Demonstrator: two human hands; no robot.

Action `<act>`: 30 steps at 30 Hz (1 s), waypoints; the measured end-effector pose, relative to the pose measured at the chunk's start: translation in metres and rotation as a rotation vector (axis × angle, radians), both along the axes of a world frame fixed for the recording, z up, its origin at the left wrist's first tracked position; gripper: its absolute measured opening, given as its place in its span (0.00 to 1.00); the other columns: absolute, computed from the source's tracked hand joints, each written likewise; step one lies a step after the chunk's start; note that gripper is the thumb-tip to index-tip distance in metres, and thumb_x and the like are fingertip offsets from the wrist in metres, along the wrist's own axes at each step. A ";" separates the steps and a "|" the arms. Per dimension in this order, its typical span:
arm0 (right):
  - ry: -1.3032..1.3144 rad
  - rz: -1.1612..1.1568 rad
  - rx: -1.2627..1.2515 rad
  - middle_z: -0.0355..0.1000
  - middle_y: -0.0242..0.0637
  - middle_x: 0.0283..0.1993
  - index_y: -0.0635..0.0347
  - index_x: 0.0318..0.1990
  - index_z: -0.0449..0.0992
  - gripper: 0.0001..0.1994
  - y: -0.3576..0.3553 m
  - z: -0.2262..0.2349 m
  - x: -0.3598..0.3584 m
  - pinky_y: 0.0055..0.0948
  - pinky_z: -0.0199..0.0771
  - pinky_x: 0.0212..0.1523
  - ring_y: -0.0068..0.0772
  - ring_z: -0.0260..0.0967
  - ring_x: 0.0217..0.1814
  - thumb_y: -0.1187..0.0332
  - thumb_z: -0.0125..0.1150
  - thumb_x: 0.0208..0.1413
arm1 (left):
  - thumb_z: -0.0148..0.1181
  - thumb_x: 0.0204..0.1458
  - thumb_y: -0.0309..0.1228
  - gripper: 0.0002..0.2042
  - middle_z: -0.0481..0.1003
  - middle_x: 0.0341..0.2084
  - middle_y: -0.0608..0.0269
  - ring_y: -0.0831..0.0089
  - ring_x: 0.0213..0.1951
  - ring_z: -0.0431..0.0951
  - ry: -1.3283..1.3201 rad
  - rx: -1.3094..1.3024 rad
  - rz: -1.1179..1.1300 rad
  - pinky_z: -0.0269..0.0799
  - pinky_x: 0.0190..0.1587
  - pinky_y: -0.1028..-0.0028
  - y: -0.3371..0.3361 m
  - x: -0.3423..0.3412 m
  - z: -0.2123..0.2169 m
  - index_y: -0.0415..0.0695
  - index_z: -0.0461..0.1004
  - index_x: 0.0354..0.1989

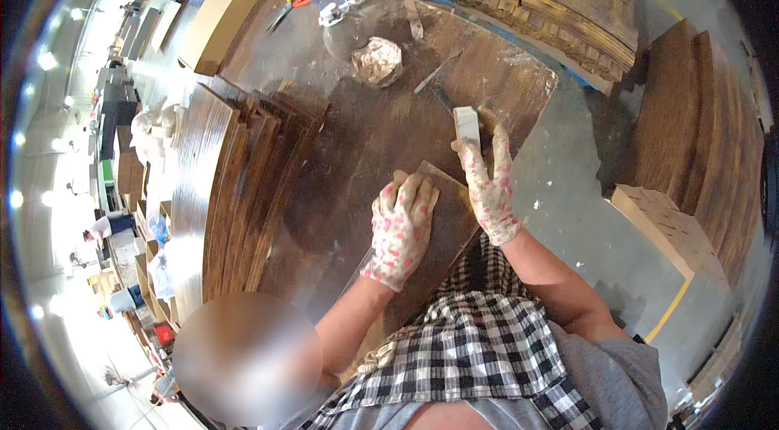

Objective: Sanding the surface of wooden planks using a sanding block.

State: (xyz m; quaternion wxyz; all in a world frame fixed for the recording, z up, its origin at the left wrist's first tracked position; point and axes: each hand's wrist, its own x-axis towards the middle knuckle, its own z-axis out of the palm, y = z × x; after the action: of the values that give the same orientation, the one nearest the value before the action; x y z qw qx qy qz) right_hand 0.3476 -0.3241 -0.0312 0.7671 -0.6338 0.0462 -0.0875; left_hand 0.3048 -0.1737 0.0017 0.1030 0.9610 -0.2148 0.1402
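Pressing flat with open fingers, the left hand (402,227) pins a thin wooden board (442,227) on the worktable (365,130); the right hand (487,182) grips a pale block (466,123) at the board's far edge. The board looks stiff, light, best held by its edges.

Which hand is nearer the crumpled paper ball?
Right. The right hand, holding a pale block, sits below-right of the paper ball; the left hand lies farther down.
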 end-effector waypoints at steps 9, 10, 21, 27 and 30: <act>-0.005 0.052 0.218 0.64 0.39 0.62 0.60 0.69 0.58 0.25 0.004 0.002 0.001 0.31 0.73 0.56 0.28 0.68 0.54 0.69 0.54 0.68 | 0.61 0.44 0.27 0.21 0.70 0.59 0.56 0.53 0.58 0.70 0.138 -0.231 -0.036 0.67 0.57 0.55 -0.032 -0.056 -0.015 0.48 0.78 0.51; 0.006 0.045 0.183 0.63 0.39 0.63 0.59 0.70 0.57 0.25 0.004 0.002 0.001 0.32 0.73 0.57 0.29 0.69 0.55 0.68 0.54 0.68 | 0.62 0.43 0.28 0.22 0.70 0.59 0.56 0.54 0.58 0.70 0.187 -0.245 -0.019 0.68 0.57 0.55 -0.024 -0.077 -0.019 0.48 0.78 0.52; 0.012 0.074 0.093 0.67 0.40 0.57 0.59 0.69 0.58 0.26 0.002 -0.009 0.009 0.34 0.73 0.54 0.31 0.71 0.50 0.64 0.54 0.68 | 0.60 0.49 0.31 0.21 0.68 0.61 0.59 0.55 0.60 0.67 0.267 -0.240 -0.086 0.68 0.58 0.54 -0.027 -0.085 -0.014 0.49 0.76 0.55; 0.018 0.110 0.121 0.69 0.41 0.57 0.60 0.68 0.59 0.25 0.000 -0.015 0.007 0.36 0.71 0.55 0.33 0.73 0.48 0.62 0.53 0.68 | 0.63 0.44 0.28 0.21 0.73 0.57 0.59 0.54 0.57 0.72 0.128 -0.229 0.163 0.71 0.54 0.57 0.042 -0.188 -0.014 0.47 0.78 0.51; 0.003 0.115 0.000 0.68 0.43 0.59 0.61 0.69 0.59 0.25 -0.001 -0.012 0.007 0.37 0.70 0.57 0.36 0.74 0.50 0.60 0.52 0.69 | 0.64 0.43 0.27 0.22 0.74 0.57 0.58 0.54 0.56 0.74 0.067 -0.111 0.360 0.71 0.56 0.57 0.053 -0.212 -0.012 0.46 0.78 0.51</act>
State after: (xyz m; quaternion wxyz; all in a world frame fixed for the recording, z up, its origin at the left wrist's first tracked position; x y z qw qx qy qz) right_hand 0.3541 -0.3252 -0.0433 0.7708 -0.6356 0.0107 -0.0426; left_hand 0.0927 -0.1206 -0.0098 0.1361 0.9809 -0.0280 0.1358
